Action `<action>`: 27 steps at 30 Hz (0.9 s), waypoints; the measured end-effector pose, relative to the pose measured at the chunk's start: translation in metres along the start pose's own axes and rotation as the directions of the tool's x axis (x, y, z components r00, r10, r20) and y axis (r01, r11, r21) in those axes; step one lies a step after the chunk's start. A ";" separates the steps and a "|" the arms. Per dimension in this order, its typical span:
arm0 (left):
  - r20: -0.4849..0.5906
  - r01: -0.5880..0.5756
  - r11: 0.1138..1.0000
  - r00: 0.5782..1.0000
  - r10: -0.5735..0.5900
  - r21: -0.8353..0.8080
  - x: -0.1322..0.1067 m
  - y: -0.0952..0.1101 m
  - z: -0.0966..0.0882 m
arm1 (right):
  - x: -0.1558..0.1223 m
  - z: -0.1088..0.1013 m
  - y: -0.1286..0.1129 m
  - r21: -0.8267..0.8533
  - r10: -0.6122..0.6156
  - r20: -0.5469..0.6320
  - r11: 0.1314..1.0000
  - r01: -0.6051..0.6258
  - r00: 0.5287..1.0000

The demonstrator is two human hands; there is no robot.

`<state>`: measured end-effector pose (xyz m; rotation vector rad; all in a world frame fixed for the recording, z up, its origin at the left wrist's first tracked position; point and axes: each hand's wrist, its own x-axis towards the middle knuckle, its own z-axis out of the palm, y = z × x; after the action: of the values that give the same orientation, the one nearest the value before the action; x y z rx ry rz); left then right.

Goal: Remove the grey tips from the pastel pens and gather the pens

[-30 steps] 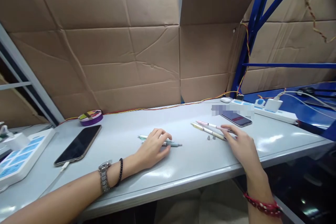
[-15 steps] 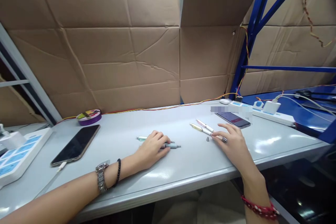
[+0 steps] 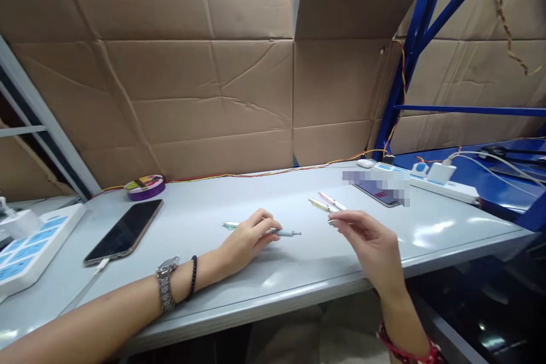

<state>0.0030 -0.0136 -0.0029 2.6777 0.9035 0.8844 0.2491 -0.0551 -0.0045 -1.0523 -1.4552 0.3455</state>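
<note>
My left hand rests over the table with its fingers closed around a pale blue pen, whose silver tip points right. A light green pen lies just behind that hand, partly covered by it. My right hand pinches a small grey cone-shaped piece between thumb and fingertips, mostly hidden by them. Close behind these fingers lie a yellowish pen and a pink-and-white pen, side by side, their near ends hidden by my right hand.
A dark phone with a charging cable lies at left beside a power strip. A purple tape roll sits at the back left. Another phone and power strip are at right. Cardboard walls the back of the table.
My right hand has shifted left and closed its fingers on the small grey cone, which lay on the table. My left hand has raised the blue pen slightly, moving it right.
</note>
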 end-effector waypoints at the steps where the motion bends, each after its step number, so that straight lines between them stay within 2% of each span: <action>1: -0.003 -0.004 1.000 1.000 0.004 -0.011 0.000 -0.001 0.000 | -0.002 0.006 -0.006 0.054 0.008 0.084 0.998 -0.012 0.996; 4: 0.000 0.002 0.999 1.000 -0.002 -0.032 0.000 -0.001 0.001 | -0.006 0.021 -0.017 0.122 0.009 0.234 0.992 -0.038 0.972; 6: 0.000 0.004 0.999 1.000 -0.004 -0.042 0.001 -0.001 0.001 | -0.007 0.026 -0.018 0.119 -0.002 0.269 0.992 -0.031 0.963; 13: 0.001 0.018 0.997 1.000 -0.018 -0.074 0.002 -0.001 0.000 | -0.008 0.028 -0.008 0.070 -0.047 0.261 0.997 0.030 0.964; 20: 0.021 0.022 0.995 1.000 -0.020 -0.100 0.002 -0.002 0.000 | -0.012 0.039 -0.007 0.071 -0.127 0.286 0.991 0.111 0.950; 27: 0.048 0.055 0.992 0.998 -0.050 -0.109 0.001 -0.003 0.000 | -0.011 0.040 -0.009 0.038 -0.071 0.291 0.997 0.062 0.954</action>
<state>0.0023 -0.0106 -0.0033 2.5575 0.8841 0.8340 0.2078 -0.0533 -0.0135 -0.9548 -1.7408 0.4882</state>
